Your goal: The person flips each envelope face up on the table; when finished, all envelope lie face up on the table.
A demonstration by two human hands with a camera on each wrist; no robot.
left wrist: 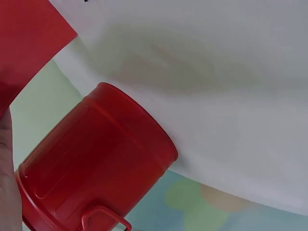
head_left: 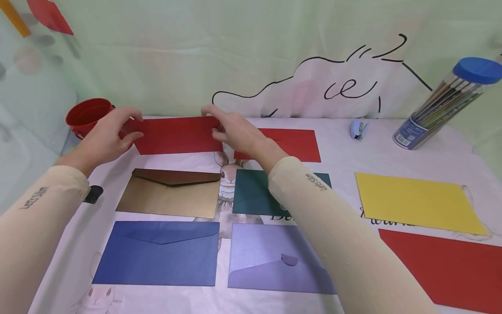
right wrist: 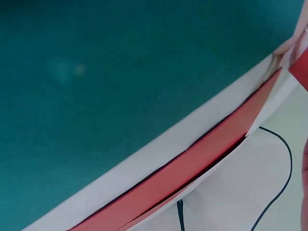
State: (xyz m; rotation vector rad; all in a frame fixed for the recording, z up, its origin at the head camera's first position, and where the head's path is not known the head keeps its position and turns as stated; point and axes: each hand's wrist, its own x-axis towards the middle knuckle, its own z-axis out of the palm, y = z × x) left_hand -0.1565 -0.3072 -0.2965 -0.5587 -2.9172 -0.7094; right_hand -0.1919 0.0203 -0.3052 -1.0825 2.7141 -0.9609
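Both hands hold a red envelope (head_left: 174, 135) at the far left of the table, one at each end. Its left end is pinched by the left hand (head_left: 111, 136), beside a red bucket (head_left: 80, 126). At its upper right corner the right hand (head_left: 239, 133) grips with fingers and thumb. In the left wrist view, a corner of the held envelope (left wrist: 29, 43) shows above the bucket (left wrist: 101, 154). Another red envelope (head_left: 300, 144) lies partly behind the right wrist. Nearer lie a gold envelope (head_left: 172, 198) and a dark green one (head_left: 252, 192), partly covered by the right sleeve.
In front are a blue envelope (head_left: 161, 261) and a lilac envelope (head_left: 262, 244). On the right lie a yellow envelope (head_left: 419, 203) and a large red sheet (head_left: 451, 270). A small blue stapler (head_left: 357, 129) and a blue-lidded tube of pencils (head_left: 439, 107) stand at the back.
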